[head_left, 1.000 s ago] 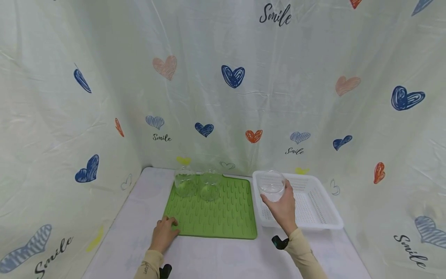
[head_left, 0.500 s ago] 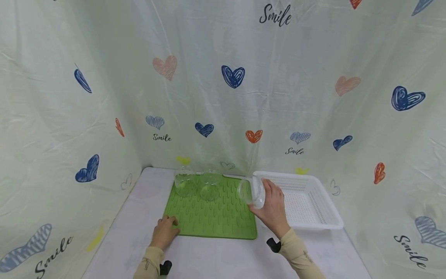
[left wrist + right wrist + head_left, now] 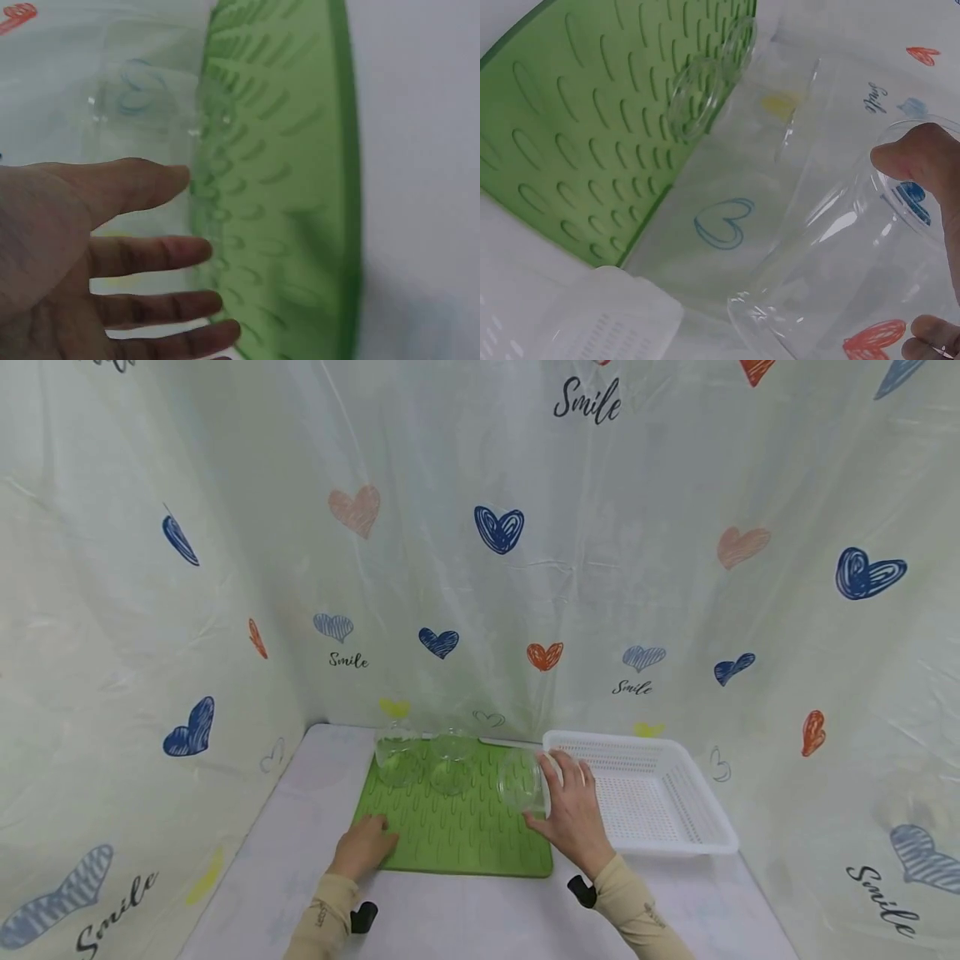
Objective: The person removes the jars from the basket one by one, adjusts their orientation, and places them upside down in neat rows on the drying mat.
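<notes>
My right hand (image 3: 572, 814) grips a clear, see-through cup (image 3: 519, 781) by its end, over the right side of a green drying mat (image 3: 465, 835). The cup lies tilted on its side, mouth toward the left. In the right wrist view, thumb and fingers curl around the end of this cup (image 3: 832, 232). My left hand (image 3: 363, 847) is over the mat's front left corner, holding nothing. Its fingers (image 3: 161, 306) look straight and spread in the left wrist view. Toward the back of the mat stand two more clear cups, one (image 3: 398, 760) left of the other (image 3: 452, 766).
A white perforated plastic basket (image 3: 708, 810) stands right of the mat on the white-covered table (image 3: 480, 910). Behind and at both sides hangs a pale curtain (image 3: 480, 593) with printed hearts.
From over the basket, my right hand has carried the cup left to the mat, tipping it onto its side. My left hand has shifted slightly right, and its fingers have moved a little.
</notes>
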A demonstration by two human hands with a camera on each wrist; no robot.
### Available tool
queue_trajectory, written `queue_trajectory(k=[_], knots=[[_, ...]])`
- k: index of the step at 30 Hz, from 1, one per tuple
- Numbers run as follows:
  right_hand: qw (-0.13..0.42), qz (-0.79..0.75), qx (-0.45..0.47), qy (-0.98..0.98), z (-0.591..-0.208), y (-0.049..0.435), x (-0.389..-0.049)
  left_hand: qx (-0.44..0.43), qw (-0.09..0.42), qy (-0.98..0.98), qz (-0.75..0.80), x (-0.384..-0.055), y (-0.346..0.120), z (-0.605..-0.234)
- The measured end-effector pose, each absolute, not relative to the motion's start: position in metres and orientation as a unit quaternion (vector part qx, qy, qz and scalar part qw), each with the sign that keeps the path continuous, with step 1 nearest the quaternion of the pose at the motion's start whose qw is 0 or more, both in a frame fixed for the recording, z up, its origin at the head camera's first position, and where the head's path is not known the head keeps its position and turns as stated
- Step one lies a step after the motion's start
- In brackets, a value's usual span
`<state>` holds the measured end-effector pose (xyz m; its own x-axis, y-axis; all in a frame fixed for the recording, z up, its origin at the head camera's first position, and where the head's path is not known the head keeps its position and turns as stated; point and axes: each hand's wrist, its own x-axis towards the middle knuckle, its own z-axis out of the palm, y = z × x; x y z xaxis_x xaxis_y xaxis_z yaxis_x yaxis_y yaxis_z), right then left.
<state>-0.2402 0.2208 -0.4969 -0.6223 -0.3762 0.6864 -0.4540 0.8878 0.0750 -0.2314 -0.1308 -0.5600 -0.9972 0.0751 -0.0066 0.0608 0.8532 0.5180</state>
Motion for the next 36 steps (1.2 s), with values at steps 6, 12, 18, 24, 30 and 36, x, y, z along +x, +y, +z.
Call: queue_trajectory(k=[6, 12, 18, 24, 30, 36], knots=[[0.382, 0.022, 0.247, -0.890, -0.498, 0.217, -0.241, 0.056, -0.073, 0.939, 0.331, -0.240, -0.108, -0.531], [0.369, 0.009, 0.250, -0.895, -0.497, 0.215, -0.238, 0.118, -0.116, 0.912, 0.374, -0.242, -0.079, -0.499], [0.355, 0.003, 0.254, -0.900, -0.499, 0.210, -0.235, 0.196, -0.142, 0.901, 0.360, -0.239, -0.054, -0.489], [0.349, -0.014, 0.258, -0.901, -0.500, 0.206, -0.234, 0.271, -0.148, 0.897, 0.317, -0.239, -0.036, -0.489], [0.333, -0.004, 0.274, -0.902, -0.505, 0.199, -0.234, 0.304, -0.115, 0.895, 0.306, -0.241, -0.022, -0.495], [0.341, -0.012, 0.294, -0.893, -0.511, 0.195, -0.234, 0.314, -0.094, 0.897, 0.297, -0.241, -0.014, -0.499]])
